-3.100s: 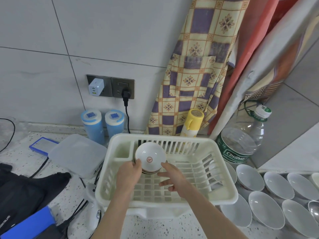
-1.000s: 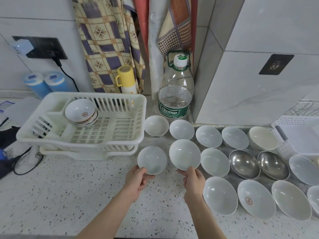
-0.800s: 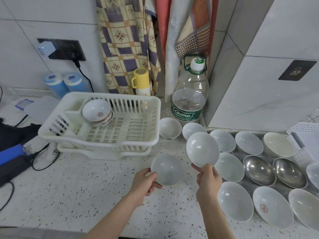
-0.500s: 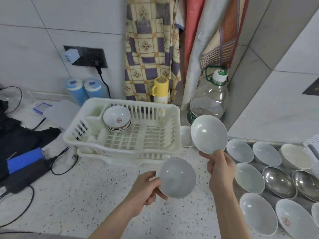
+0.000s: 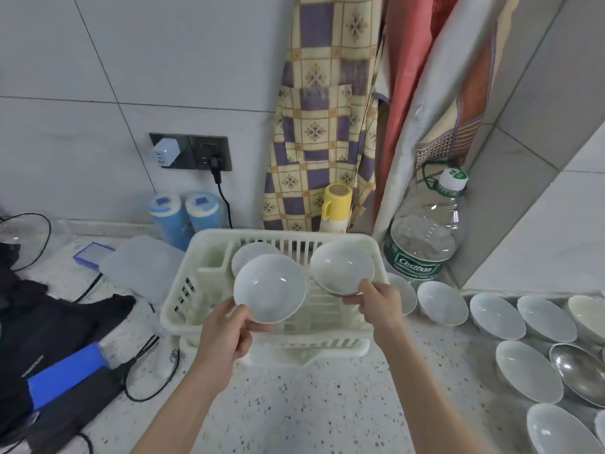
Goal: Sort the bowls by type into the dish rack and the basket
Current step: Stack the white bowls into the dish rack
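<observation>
You are in the placing step: your left hand (image 5: 226, 335) has its grip closed on the near rim of one white bowl (image 5: 270, 288), and your right hand (image 5: 379, 306) grips a second white bowl (image 5: 342, 271) the same way, thumb over the rim. Both bowls hang over the white dish rack (image 5: 183, 299), tilted so their insides face you. Just beyond the left grip, partly hidden by the bowl it holds, a stacked bowl (image 5: 252, 252) already rests in the rack. The next move, I think, is to lower each bowl beside or onto that stack (one at a time is safer, because the glazed rims can slip or knock together). To the right of your right grip, many more bowls (image 5: 497, 316) wait in rows on the speckled counter (image 5: 311, 404), and at least one metal bowl (image 5: 579, 371) is among them, probably for the basket, which I cannot find here. Behind the rack stand a yellow-capped bottle (image 5: 337, 208), a large water bottle (image 5: 425, 237) and two blue containers (image 5: 181, 217) against a grey tiled wall, with checked cloth (image 5: 320, 109) hanging above. Far to the left of the left grip lie dark bags and cables (image 5: 144, 371).
</observation>
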